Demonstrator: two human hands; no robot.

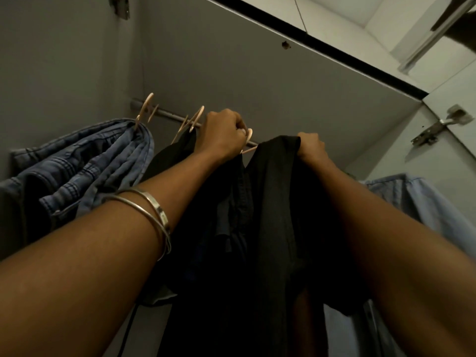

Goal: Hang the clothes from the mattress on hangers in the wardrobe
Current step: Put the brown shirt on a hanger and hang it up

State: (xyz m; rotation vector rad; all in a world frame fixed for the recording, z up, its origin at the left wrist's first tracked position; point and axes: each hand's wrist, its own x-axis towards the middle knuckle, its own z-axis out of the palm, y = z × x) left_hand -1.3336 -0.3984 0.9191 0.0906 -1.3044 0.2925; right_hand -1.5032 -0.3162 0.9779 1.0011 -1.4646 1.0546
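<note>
I look up into the wardrobe at its metal rail (168,115). My left hand (222,134), with two bangles on the wrist, is closed around the hook of a pale plastic hanger (248,140) at the rail. A black garment (273,210) hangs from that hanger, and my right hand (310,145) grips its upper right edge. Blue denim jeans (85,166) hang at the far left from a second hanger (144,109). A third hanger (194,119) carries another dark garment just behind my left hand.
The grey back wall (244,73) and left side wall enclose the rail. The open wardrobe door with a metal hinge (438,127) stands at the right. A light blue shirt (422,202) hangs low at the right, behind my right forearm.
</note>
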